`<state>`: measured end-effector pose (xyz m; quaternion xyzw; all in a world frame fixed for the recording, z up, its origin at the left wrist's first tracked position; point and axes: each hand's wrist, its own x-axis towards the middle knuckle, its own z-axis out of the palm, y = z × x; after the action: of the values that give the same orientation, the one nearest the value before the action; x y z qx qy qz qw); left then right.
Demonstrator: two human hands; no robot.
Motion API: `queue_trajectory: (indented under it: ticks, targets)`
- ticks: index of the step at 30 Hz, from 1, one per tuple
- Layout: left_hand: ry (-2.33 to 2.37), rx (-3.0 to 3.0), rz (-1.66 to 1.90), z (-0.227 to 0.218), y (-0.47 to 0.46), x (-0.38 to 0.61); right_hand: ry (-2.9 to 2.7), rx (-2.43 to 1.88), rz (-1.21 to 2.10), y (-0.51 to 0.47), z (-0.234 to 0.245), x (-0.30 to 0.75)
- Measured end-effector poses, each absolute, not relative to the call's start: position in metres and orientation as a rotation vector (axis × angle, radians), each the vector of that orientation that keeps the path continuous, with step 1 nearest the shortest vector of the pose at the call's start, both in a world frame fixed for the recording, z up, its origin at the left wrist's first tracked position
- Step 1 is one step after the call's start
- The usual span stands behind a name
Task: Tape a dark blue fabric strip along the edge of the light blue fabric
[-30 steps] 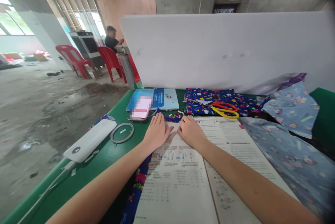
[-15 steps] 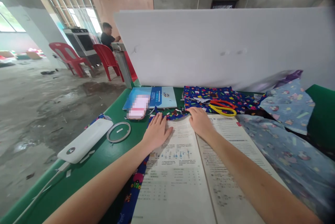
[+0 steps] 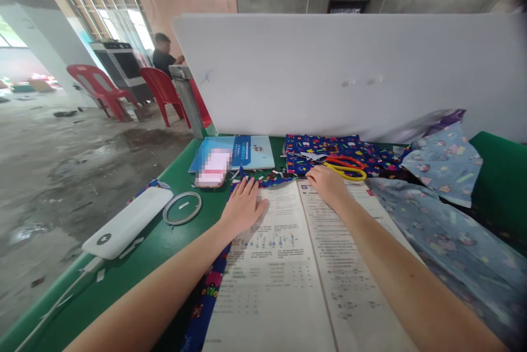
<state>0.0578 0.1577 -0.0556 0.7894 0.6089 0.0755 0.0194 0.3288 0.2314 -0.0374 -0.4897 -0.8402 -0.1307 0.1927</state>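
An open printed book (image 3: 263,308) lies in front of me with dark-blue patterned fabric (image 3: 208,297) showing under its left side and along its top edge. My left hand (image 3: 242,209) rests flat on the book's upper left page, fingers stretched toward the top edge. At that edge, just right of the spine, my right hand (image 3: 329,190) has its fingers curled and pressed together at the narrow fabric edge; its fingertips are partly hidden. Yellow-and-red-handled scissors (image 3: 349,171) lie just beyond the right hand, on more blue patterned fabric (image 3: 329,146).
A phone (image 3: 214,168) lies on a blue booklet (image 3: 257,154). Left are a white power bank (image 3: 127,225) with a cable and a tape-like ring (image 3: 182,208). Pale-blue printed sheeting (image 3: 444,236) spreads right. A white panel (image 3: 329,72) stands behind the green table (image 3: 156,275). A person (image 3: 162,58) sits beyond.
My right hand has slid a little to the right along the book's top edge, away from my left hand. The left hand stays flat on the page. The view has shifted slightly.
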Motion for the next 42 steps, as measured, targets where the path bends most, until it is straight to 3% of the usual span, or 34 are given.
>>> queue_trajectory:
  ticks: [6, 20, 28, 32, 37, 42]
  targets:
    - [1.901, 2.475, 0.233, -0.057, 0.158, 0.059, -2.453, -1.269, -0.618, 0.224, -0.033, 0.326]
    - [1.906, 2.506, 0.244, -0.057, 0.159, 0.059, -2.51, -1.585, -0.689, 0.209, -0.035, 0.307]
    - [1.902, 2.48, 0.216, -0.06, 0.161, 0.058, -2.363, -1.44, -0.441, 0.204, -0.043, 0.327]
    - [1.891, 2.49, 0.238, -0.061, 0.162, 0.057, -2.263, -1.334, -0.514, 0.204, -0.036, 0.353]
    - [1.889, 2.508, 0.253, -0.062, 0.161, 0.057, -2.021, -1.685, -0.647, 0.204, -0.026, 0.39]
    - [1.9, 2.526, 0.277, -0.063, 0.161, 0.057, -2.039, -1.904, -0.552, 0.208, -0.026, 0.413]
